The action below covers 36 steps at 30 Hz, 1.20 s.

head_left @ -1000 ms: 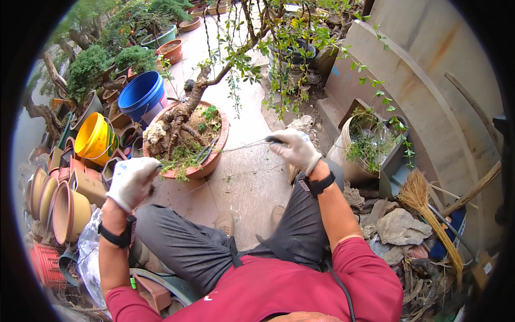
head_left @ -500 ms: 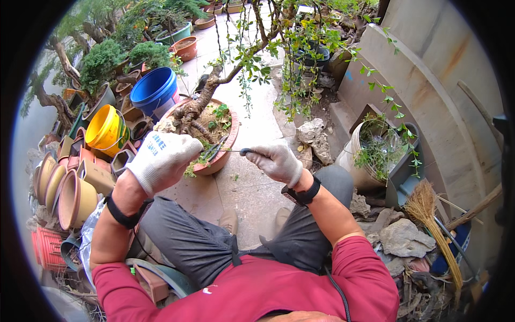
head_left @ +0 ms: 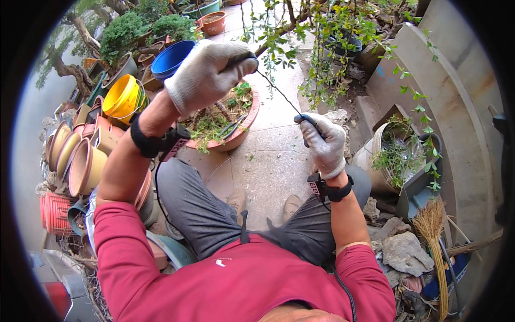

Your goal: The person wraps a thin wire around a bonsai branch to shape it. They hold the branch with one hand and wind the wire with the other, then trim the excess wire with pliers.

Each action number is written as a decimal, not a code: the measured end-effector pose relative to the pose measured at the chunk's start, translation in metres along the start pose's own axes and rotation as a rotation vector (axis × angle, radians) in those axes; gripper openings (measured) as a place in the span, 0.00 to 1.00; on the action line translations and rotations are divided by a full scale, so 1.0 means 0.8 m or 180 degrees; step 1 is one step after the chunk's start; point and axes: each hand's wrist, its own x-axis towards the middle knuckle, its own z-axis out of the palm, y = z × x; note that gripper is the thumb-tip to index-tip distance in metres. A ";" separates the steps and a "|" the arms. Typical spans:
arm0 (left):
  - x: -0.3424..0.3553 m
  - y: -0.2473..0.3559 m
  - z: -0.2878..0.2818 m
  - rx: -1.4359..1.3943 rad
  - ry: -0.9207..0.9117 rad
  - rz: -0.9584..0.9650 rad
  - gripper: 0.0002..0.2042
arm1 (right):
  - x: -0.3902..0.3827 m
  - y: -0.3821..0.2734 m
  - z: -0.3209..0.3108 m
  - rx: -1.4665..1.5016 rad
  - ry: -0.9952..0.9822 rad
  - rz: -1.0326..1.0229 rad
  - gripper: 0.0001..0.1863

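My left hand [head_left: 209, 75], in a white work glove with dark fingertips, is raised in front of the potted tree, closed on one end of a thin dark wire [head_left: 276, 88]. Lower and to the right, my right hand [head_left: 326, 145], gloved alike, is closed round the other end. The wire runs taut and slanting between them. Behind my left hand stands a round terracotta pot [head_left: 248, 127] with a thick-trunked bonsai, whose trunk is mostly hidden by that hand. A dark-handled tool [head_left: 232, 127], its kind unclear, lies on the soil inside the rim.
At left are a yellow bucket [head_left: 119, 96], a blue bucket [head_left: 170, 60] and several stacked pots [head_left: 83, 166]. Leafy branches [head_left: 348, 59] hang ahead. To the right stand a bin of cuttings [head_left: 370, 155], a straw broom [head_left: 431, 225] and rocks [head_left: 406, 252].
My left hand has risen and moved right; my right hand has gone right and slightly up. They are farther apart, with a longer stretch of wire showing. The whole view has shifted.
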 end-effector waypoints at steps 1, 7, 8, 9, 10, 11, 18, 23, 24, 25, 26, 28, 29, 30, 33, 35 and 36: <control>0.006 0.003 0.008 0.0061 0.0099 -0.0037 0.08 | 0.003 0.000 -0.004 0.0041 0.0068 0.0034 0.09; 0.060 0.010 0.050 0.0548 0.0385 0.0373 0.07 | 0.023 -0.006 -0.011 0.0043 0.0401 0.0211 0.10; 0.068 0.009 0.062 0.0661 0.0534 0.0433 0.08 | 0.029 -0.006 -0.013 0.0081 0.0484 0.0208 0.10; 0.073 0.009 0.075 0.0769 0.0655 0.0429 0.08 | 0.035 -0.005 -0.015 0.0114 0.0557 0.0219 0.10; 0.083 0.006 0.086 0.0373 0.0815 0.0349 0.08 | 0.039 -0.005 -0.018 0.0097 0.0592 0.0268 0.10; 0.089 0.002 0.095 0.0011 0.0846 0.0128 0.10 | 0.044 -0.002 -0.019 0.0082 0.0603 0.0104 0.09; 0.067 -0.011 0.138 -0.1501 0.1394 -0.0521 0.10 | 0.050 0.034 -0.054 -0.0271 0.1173 0.0495 0.08; 0.036 -0.018 0.148 -0.2127 0.1079 -0.0803 0.11 | 0.059 0.060 -0.072 -0.0218 0.1634 0.0596 0.08; 0.034 -0.018 0.153 -0.2109 0.1086 -0.0821 0.12 | 0.060 0.062 -0.073 -0.0117 0.1709 0.0684 0.08; 0.032 -0.018 0.159 -0.2089 0.1172 -0.0739 0.13 | 0.062 0.062 -0.073 -0.0238 0.1605 0.0563 0.08; 0.029 -0.019 0.165 -0.2352 0.1102 -0.0824 0.15 | 0.062 0.059 -0.073 -0.0378 0.1589 0.0591 0.08; 0.021 -0.022 0.176 -0.2190 0.1115 -0.0831 0.19 | 0.064 0.053 -0.070 -0.0522 0.1577 0.0614 0.08; 0.016 -0.025 0.181 -0.2044 0.1028 -0.0866 0.21 | 0.066 0.049 -0.068 -0.0508 0.1525 0.0703 0.08; 0.008 -0.028 0.184 -0.2053 0.1004 -0.0810 0.21 | 0.067 0.044 -0.066 -0.0646 0.1515 0.0763 0.08; -0.013 -0.042 0.188 -0.2039 0.0758 -0.0837 0.22 | 0.072 0.034 -0.056 -0.0830 0.1458 0.0805 0.09; -0.025 -0.053 0.190 -0.2268 0.0609 -0.0796 0.23 | 0.072 0.031 -0.049 -0.0909 0.1376 0.0722 0.09; -0.027 -0.059 0.193 -0.2427 0.0492 -0.0936 0.23 | 0.073 0.031 -0.044 -0.0899 0.1375 0.0755 0.09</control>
